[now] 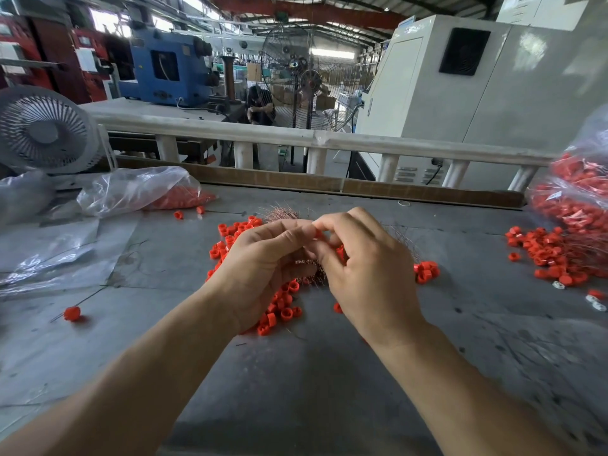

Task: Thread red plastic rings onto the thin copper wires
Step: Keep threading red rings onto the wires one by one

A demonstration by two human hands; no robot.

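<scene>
My left hand [263, 258] and my right hand [358, 258] meet above the middle of the grey table. The left hand's fingers are closed around a bundle of thin copper wires [283, 213] that fans out behind and below the hands. The right hand's thumb and forefinger pinch a red plastic ring [318, 233] right at the left fingertips. Whether a wire passes through it is hidden. A loose pile of red rings [279, 307] lies on the table under and around both hands.
A plastic bag with red rings [177, 197] lies at the back left, beside a grey fan [42, 130]. A second bag [579, 199] and a heap of wired rings [552, 255] sit at the right. One ring on a wire [71, 313] lies at the left.
</scene>
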